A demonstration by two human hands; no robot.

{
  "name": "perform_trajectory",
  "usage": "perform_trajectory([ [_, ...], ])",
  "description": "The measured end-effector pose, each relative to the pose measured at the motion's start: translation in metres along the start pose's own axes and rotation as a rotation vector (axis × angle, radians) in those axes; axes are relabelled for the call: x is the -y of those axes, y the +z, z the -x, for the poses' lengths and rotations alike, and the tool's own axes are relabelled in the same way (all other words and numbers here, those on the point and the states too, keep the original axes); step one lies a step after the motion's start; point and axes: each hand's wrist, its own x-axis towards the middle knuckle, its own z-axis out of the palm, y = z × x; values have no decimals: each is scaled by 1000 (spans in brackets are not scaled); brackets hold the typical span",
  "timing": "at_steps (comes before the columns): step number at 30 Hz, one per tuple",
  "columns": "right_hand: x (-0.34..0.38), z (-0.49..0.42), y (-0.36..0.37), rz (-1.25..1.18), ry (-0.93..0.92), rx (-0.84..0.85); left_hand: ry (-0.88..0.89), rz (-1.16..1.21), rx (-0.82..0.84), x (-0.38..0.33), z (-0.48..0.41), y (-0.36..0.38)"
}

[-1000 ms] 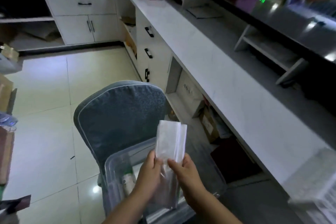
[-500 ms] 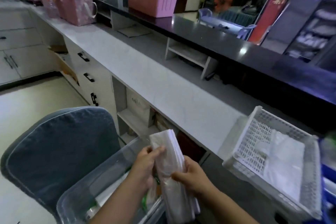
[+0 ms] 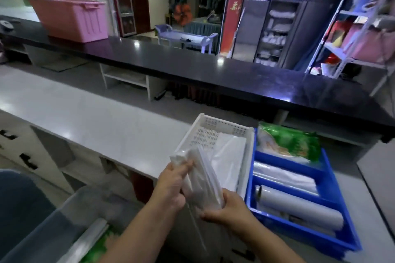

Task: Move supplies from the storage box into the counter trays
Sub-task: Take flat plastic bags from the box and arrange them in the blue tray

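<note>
Both my hands grip a stack of clear plastic bags [image 3: 205,179], held tilted over the near edge of the white perforated tray [image 3: 215,124] on the counter. My left hand [image 3: 173,183] pinches the stack's upper left side; my right hand [image 3: 226,207] supports its lower end. White plastic bags [image 3: 230,151] lie inside the white tray. The clear storage box [image 3: 64,215] sits low at the bottom left, with a green packet [image 3: 96,250] inside.
A blue divided tray [image 3: 329,179] stands right of the white one, holding a green packet [image 3: 288,141] and plastic rolls [image 3: 299,207]. A pale counter [image 3: 85,117] stretches left. Behind is a raised black ledge [image 3: 213,72] with a pink bin [image 3: 70,19]. A grey chair back [image 3: 19,198] is at the lower left.
My view has swung right from the chair and storage box to the counter trays. Both hands have carried the bag stack up from the box to the white tray's near edge.
</note>
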Motion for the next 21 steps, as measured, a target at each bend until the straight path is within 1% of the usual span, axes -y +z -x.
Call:
perform_trajectory([
  [3,-13,11,-62,100,-9,-63,-14,23,94,27,2,48],
  [6,-23,21,-117,198,2,-100,22,-8,156,47,-3,87],
  [11,-34,28,-193,456,16,-173,54,-234,238,68,-22,126],
  [15,-40,29,-242,704,38,-274,155,-386,262,82,-40,153],
  [18,-47,31,-275,764,94,-385,244,-573,282,99,-59,170],
  [21,-53,32,-299,729,141,-458,309,-961,421,120,-83,187],
])
